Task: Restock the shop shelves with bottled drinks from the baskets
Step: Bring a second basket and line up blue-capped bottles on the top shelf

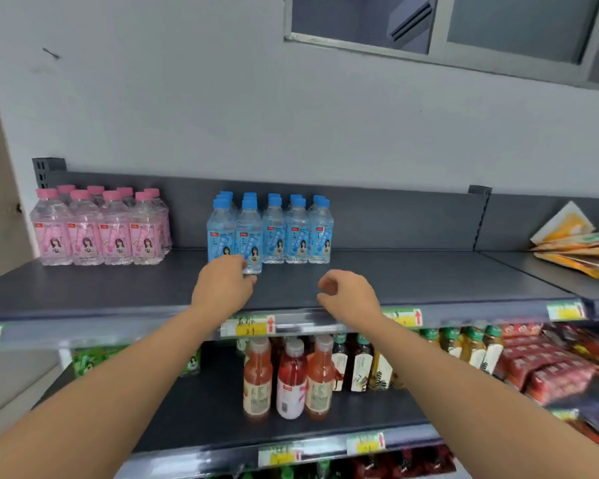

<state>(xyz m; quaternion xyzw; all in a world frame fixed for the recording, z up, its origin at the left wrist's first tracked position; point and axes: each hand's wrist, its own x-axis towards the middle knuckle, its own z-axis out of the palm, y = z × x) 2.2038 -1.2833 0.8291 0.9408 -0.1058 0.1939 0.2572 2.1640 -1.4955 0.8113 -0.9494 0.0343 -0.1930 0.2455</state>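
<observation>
Several blue-capped water bottles stand in rows on the dark grey top shelf. My left hand rests at the base of the front-left blue bottles, fingers touching the bottom of one bottle; whether it grips it is unclear. My right hand hovers over the shelf's front edge to the right of the bottles, fingers loosely curled and holding nothing. Several pink-capped bottles stand at the shelf's left end.
A pile of orange and yellow packets lies on the adjoining shelf at right. The lower shelf holds red and orange juice bottles, dark tea bottles and red packets. No basket is in view.
</observation>
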